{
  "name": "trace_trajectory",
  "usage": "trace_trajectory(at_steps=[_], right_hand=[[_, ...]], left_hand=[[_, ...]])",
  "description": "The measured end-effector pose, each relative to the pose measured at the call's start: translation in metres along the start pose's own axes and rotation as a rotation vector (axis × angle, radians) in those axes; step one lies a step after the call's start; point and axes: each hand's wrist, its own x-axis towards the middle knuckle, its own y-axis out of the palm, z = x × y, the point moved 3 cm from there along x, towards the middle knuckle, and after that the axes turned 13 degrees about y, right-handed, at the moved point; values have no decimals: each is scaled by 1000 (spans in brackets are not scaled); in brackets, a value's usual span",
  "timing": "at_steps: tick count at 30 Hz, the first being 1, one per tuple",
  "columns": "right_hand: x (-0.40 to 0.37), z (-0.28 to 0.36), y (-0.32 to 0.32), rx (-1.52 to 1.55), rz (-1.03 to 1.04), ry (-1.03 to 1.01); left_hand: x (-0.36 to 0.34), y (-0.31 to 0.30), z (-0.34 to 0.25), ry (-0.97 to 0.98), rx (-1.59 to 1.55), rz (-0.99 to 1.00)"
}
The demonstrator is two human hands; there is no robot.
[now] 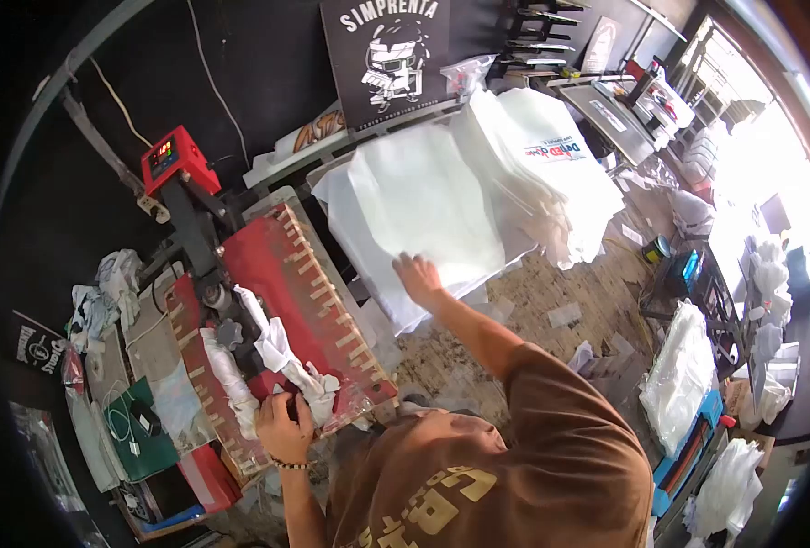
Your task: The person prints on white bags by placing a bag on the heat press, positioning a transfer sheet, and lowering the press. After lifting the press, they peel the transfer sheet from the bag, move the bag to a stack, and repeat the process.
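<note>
A red heat press (272,269) stands on the left, its U-shaped handle (277,345) wrapped in white material. My left hand (284,427) is at the near end of this handle, fingers curled over it between the two wrapped arms. To the right lies a stack of white fabric-like bags (423,192) with a smooth pale sheet on top. My right hand (416,277) rests at the near edge of that sheet, fingers spread and holding nothing. More white bags (551,164), the top one with red and blue print, are piled beside it.
A red digital controller (176,160) sits above the press. Behind the bags a black sign (391,59) leans on the wall. At right are a blue-edged machine (688,447), plastic-wrapped bundles (679,374) and a small dark can (658,248). Scraps litter the worn floor (533,320).
</note>
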Motion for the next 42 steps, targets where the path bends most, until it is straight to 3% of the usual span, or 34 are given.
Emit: trace_trajectory(at_steps=[1,4,5,7,8,9,11,13,14,15,16,17,19,20,22,25,27,29,31,33,42], right_hand=[[-1,7,27,42,87,2],[-15,24,38,49,94,115],[-17,27,23,45,91,115],[-31,34,-26,276,356,151],[-25,29,-14,335,198,93],[-25,30,-15,329,190,111],[-35,48,-61,757,13,5],[-64,91,-111,789,-294,-241],[-85,115,-139,840,-345,-338],[-106,141,-162,893,-394,-441],[-127,166,-171,879,-369,-523],[-146,187,-173,864,-345,-606],[-175,228,-158,813,-128,-775],[-189,239,-147,814,-129,-779],[-208,264,-117,653,55,-772],[-214,266,-116,462,108,-711],[-215,265,-125,462,98,-699],[-213,270,-122,446,115,-704],[-212,269,-121,443,142,-705],[-214,267,-129,441,151,-726],[-212,266,-127,418,147,-728]], left_hand=[[1,0,-1,6,0,-7],[0,1,2,10,-24,-11],[-1,1,2,-2,-46,-5],[0,-3,1,-10,-78,36],[2,-5,2,-15,-105,80],[6,-11,3,-2,-120,78],[13,-18,14,-164,-611,24],[25,-32,42,-157,-620,-61],[24,-34,69,-54,-373,-87],[26,-26,100,-172,-441,-188],[27,-17,126,-291,-502,-281],[34,-9,142,-287,-505,-274],[43,8,169,-453,-719,-291],[43,18,176,-511,-753,-206],[54,13,169,-639,-772,-5],[60,5,158,-708,-752,22],[60,7,149,-750,-748,-103],[54,17,156,-681,-694,-112],[55,20,157,-655,-842,-106],[50,30,163,-711,-827,-139],[44,30,164,-762,-897,-11]])
